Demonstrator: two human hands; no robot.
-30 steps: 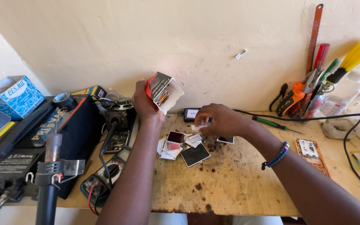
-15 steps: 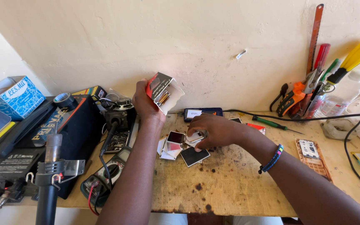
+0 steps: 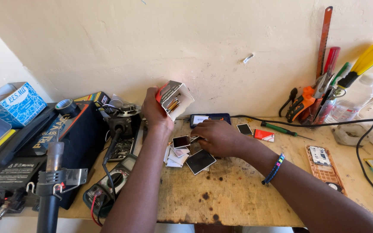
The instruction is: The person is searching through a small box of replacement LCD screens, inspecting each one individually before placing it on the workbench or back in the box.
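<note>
The left hand (image 3: pixel 155 108) grips a small open box (image 3: pixel 174 99) tilted mouth-forward at twelve o'clock above the pile of small screen panels (image 3: pixel 185 152), where the right hand (image 3: pixel 216 137) rests palm-down, fingers curled on the panels, likely sorting them.

Left hand (image 3: pixel 155 108) raised, fingers clasped; right hand (image 3: pixel 216 137) lowered, palm down.

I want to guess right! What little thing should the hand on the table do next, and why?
Probably pinch one small screen piece from the pile and lift it toward the open box. The right hand lies flat on that pile, holding nothing clearly, while the left hand holds the box tilted with its opening facing the pile.
</note>
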